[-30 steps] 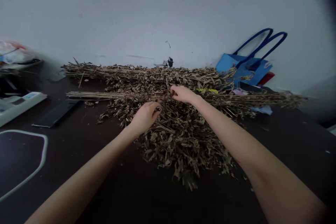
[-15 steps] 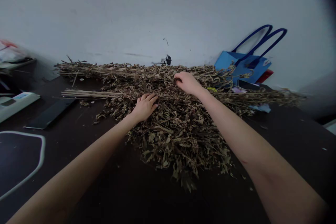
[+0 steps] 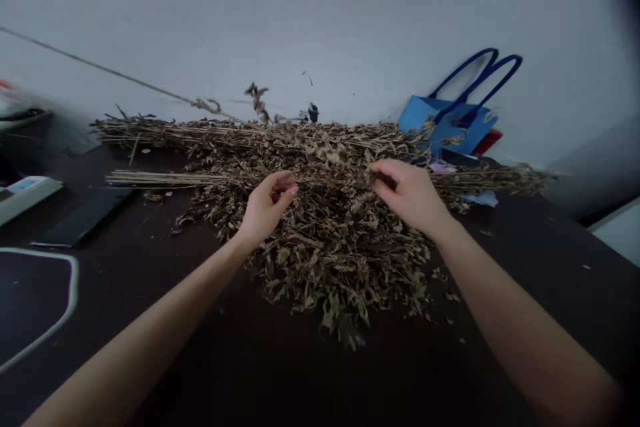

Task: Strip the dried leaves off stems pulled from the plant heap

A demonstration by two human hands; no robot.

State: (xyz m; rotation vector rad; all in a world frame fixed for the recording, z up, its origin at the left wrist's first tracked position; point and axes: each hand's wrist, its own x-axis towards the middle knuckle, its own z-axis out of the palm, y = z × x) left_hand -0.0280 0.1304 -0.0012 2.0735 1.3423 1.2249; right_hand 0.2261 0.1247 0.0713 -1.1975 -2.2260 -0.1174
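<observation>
the pile of dry leafy plants [image 3: 345,253] lies in the middle of the tabletop [image 3: 220,360]. over it, the left hand [image 3: 266,205] is half curled by the stalks [image 3: 165,178]; i can't tell if it has anything. the right hand [image 3: 407,193] is bent almost to a pinch, and i can't tell what it holds. it looks like picking through the pile; the next pick calls for a soft touch, as the leaves seem crumbly. half a second ago the left hand lay flatter. now the right hand is closer to me, and a thin stem [image 3: 100,67] slants across the wall [image 3: 200,0].
</observation>
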